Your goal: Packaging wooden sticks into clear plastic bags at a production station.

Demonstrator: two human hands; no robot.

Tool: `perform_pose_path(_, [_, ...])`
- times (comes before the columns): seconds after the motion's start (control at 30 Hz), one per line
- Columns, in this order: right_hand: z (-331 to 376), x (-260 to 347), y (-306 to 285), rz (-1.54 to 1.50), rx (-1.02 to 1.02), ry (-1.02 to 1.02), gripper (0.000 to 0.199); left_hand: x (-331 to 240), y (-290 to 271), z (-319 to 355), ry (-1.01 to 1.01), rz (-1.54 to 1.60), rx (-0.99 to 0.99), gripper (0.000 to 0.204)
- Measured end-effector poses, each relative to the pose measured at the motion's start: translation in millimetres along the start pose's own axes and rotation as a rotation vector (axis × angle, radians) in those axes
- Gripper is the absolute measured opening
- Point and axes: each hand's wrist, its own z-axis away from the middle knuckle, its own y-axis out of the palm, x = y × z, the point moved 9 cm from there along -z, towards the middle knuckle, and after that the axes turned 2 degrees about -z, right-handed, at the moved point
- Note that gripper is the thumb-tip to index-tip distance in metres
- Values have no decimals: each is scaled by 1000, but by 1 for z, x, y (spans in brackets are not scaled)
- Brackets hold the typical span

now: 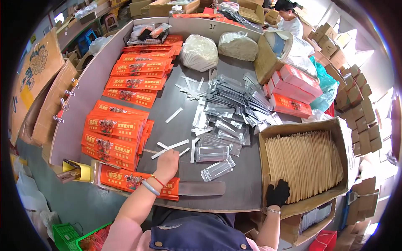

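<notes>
My left hand [166,165], bare with bangles at the wrist, reaches onto the dark table with its fingers bunched over narrow white paper strips [164,146]. Its fingertips are partly hidden, so what they pinch cannot be made out. Beneath that wrist lies a red printed sleeve [113,177] on a metal guide plate [203,188]. My right hand [278,192], in a black glove, rests on the near left corner of a carton [305,125], against the packed wooden chopsticks [302,165]. Thumb and fingers look apart there, with nothing visible between them.
Stacked red sleeves [113,129] line the left side. Silver-and-clear packets [228,96] heap mid-table, near bagged white bundles [199,53]. Pink-red boxes [293,85] stand far right. A yellow holder [85,172] sits at the left edge. Another person [289,21] is at the back.
</notes>
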Motion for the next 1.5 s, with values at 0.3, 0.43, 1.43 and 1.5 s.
perform_pose_path(0.3, [-6,4,26,282,182,22,16,-99,-3,-49,225,22,-86,31])
perform_pose_path(0.43, [-5,4,24,267,231,46,16,-90,16,-55,209,24,35,39])
perform_pose_path(1.43, [75,182,14,-542,477,-825,23,-56,-30,77,163,158,242,72])
perform_pose_path(1.5, [85,224,-5,-775,359,-926,18,-78,-25,70,176,146,242,72])
